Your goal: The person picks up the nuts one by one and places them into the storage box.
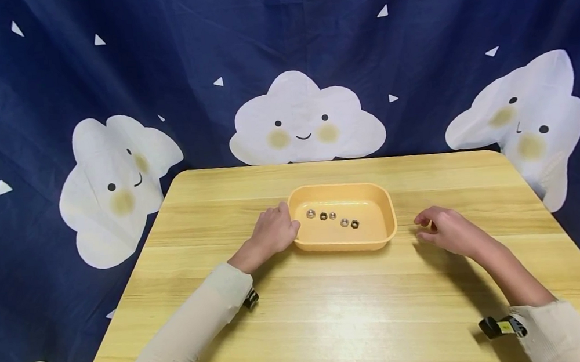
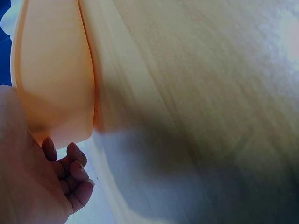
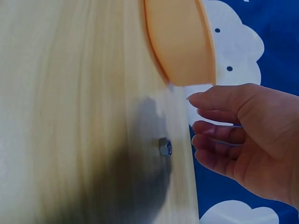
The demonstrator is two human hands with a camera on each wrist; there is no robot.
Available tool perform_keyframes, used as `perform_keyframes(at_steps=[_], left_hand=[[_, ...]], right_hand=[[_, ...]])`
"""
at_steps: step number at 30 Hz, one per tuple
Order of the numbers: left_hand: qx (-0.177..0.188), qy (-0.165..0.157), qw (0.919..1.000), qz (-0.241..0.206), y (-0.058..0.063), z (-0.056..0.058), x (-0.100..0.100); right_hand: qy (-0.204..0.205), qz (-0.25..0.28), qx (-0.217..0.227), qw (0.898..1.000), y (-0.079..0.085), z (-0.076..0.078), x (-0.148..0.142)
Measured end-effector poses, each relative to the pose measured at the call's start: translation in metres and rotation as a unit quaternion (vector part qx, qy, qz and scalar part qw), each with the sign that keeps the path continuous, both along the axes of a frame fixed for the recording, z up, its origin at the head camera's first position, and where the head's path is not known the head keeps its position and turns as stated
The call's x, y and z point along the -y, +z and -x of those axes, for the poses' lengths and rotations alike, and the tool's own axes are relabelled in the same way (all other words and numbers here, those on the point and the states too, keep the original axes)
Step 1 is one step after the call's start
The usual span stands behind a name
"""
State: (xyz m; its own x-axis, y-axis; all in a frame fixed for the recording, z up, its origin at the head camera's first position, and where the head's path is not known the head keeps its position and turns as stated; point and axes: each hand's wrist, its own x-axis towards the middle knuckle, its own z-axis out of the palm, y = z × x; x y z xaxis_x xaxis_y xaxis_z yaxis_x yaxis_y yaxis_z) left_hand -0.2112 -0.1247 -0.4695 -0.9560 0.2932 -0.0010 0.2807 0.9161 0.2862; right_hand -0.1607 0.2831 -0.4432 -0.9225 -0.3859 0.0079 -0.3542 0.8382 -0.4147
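Note:
An orange-yellow plastic tray (image 1: 345, 247) stands on the wooden table with several metal hex nuts (image 1: 332, 216) lying in it, some silver and some darker. At its left end my left hand (image 1: 275, 229) grips the rim, thumb on the inner side; in the left wrist view its fingers (image 2: 77, 172) are curled by the tray's end. Right of the tray, my right hand (image 1: 447, 229) hovers above the table, fingers loosely bent and holding nothing. The right wrist view shows one nut (image 3: 165, 147) on the table near that hand; the head view does not show it.
The pale wooden table (image 1: 304, 331) has its back edge against a dark blue curtain (image 1: 192, 33) printed with white clouds and triangles. A dark wrist-worn device (image 1: 500, 327) is on the right forearm, and another (image 1: 250, 298) on the left.

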Motion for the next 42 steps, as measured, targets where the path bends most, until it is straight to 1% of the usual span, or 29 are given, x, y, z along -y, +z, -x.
perform_keyframes(at_steps=[9, 15, 22, 30, 36, 42], left_hand=[[-0.004, 0.000, 1.0000, 0.001, -0.001, 0.002, 0.000], [-0.007, 0.005, 1.0000, 0.000, -0.001, 0.002, -0.001], [-0.004, 0.004, 1.0000, -0.005, -0.001, 0.001, 0.000], [-0.004, 0.002, 1.0000, -0.006, -0.001, 0.000, 0.000], [-0.004, 0.003, 1.0000, -0.004, -0.002, 0.000, 0.000], [-0.006, 0.000, 1.0000, -0.004, 0.000, 0.000, 0.000]], right_hand=[[-0.008, -0.008, 0.010, 1.000, -0.009, 0.000, -0.007], [-0.009, -0.011, 0.016, 1.000, -0.012, 0.000, -0.008], [-0.009, -0.023, 0.031, 0.999, -0.015, 0.001, -0.008], [-0.011, -0.027, 0.046, 0.999, -0.017, 0.000, -0.009], [-0.013, -0.029, 0.046, 0.998, -0.019, 0.001, -0.010], [-0.015, -0.033, 0.075, 0.997, -0.016, 0.004, -0.011]])
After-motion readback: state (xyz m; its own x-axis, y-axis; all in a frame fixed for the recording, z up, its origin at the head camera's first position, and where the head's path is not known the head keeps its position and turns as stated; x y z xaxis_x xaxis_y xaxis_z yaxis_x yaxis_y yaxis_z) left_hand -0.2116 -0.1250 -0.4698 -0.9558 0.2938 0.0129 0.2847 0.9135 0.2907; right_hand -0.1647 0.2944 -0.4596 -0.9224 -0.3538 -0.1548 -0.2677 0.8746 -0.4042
